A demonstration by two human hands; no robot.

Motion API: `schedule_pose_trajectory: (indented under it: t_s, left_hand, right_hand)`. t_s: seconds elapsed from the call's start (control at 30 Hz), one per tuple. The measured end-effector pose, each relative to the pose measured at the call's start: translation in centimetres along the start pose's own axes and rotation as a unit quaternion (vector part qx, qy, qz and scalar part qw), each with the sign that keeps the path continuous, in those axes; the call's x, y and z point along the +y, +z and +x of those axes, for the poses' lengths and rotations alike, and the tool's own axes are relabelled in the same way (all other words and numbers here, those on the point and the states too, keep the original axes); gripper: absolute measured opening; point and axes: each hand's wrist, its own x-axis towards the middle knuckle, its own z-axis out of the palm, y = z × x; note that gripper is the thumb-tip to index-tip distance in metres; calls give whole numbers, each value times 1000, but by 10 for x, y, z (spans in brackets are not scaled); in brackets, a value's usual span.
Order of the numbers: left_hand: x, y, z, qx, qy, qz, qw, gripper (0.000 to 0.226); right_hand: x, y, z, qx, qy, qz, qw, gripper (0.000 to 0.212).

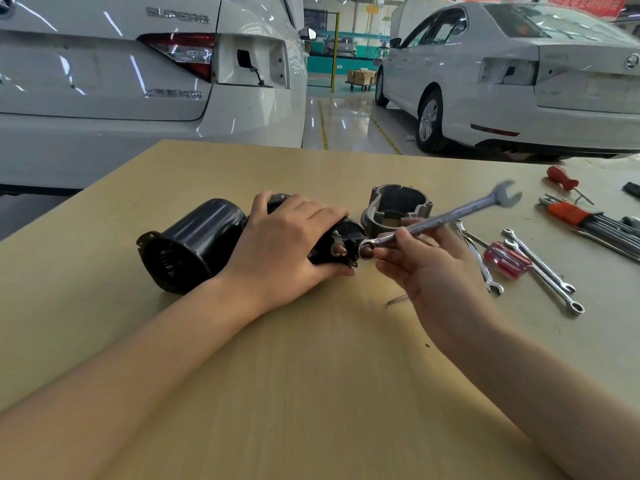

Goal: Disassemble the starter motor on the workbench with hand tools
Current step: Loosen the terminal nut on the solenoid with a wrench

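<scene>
While our left hand (pixel 287 244) grips the motor (pixel 194 244), our right hand (pixel 426 268) pinches the wrench (pixel 440 218), ring end on a terminal nut (pixel 365 251). Housing (pixel 398 207) already off, just beyond the wrench; nut and body remain.

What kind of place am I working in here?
Most likely a car repair or training workshop: white sedans parked on a glossy marked floor, and wrenches spread on the workbench.
</scene>
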Motion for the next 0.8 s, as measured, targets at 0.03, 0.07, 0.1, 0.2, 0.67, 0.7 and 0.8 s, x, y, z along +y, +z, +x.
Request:
schedule_pose_trajectory:
  t_s: [0.03,0.07,0.1,0.2,0.67,0.7,0.8]
  left_hand:
    - [0,0,0,0,0,1,1000,67]
    - [0,0,0,0,-1,1,1000,67]
    - [0,0,0,-2,-2,0,1000,67]
    - [0,-1,0,-13,-8,-7,1000,68]
    - [0,-2,0,-1,-7,1,1000,66]
    - [0,-3,0,-7,-8,2,1000,67]
    - [0,-4,-1,-18,-9,-3,1000,69]
  right_hand:
    - [-2,0,0,-17,-32,-46,998,12]
    - [-4,0,1,-34,-67,-93,993,14]
    - [-7,1,2,-51,-101,-137,984,16]
    - [-9,5,6,-74,-175,-224,956,21]
    - [-6,11,7,-166,-217,-246,930,23]
    - [-6,10,5,-161,-210,-225,938,19]
    - [-11,7,-1,-134,-166,-138,967,14]
